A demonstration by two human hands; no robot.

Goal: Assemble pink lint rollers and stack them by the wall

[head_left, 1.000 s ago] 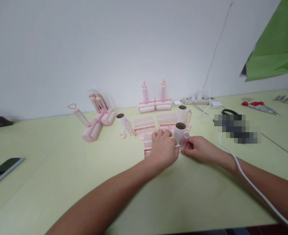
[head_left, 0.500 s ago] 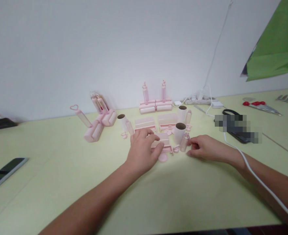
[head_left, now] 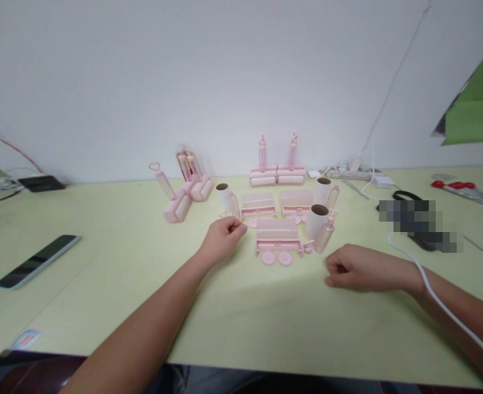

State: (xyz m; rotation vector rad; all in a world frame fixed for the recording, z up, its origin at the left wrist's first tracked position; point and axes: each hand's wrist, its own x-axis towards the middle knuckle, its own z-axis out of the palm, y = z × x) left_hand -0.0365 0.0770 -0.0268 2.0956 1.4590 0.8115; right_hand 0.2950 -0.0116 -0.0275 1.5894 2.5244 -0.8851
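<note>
My left hand rests on the table with its fingers curled in, nothing seen in them. Just right of it lies a pink holder with a clear lid, and two pink discs lie flat before it. A white cardboard-cored roll and a clear pink cylinder handle stand upright at the holder's right, by a small pink piece. Closed loosely, my right hand sits near the handle without touching it. Two similar lidded holders lie behind, with further rolls and handles beside them.
Assembled pink rollers with upright handles stand by the wall, others to the left. A phone lies at left. On the right are a power strip, a black device and a white cable crossing my right arm.
My left hand has drawn back left from over the front holder and its fingers have curled; both discs now show. My right hand has moved slightly away from the clear handle. The view has shifted.
</note>
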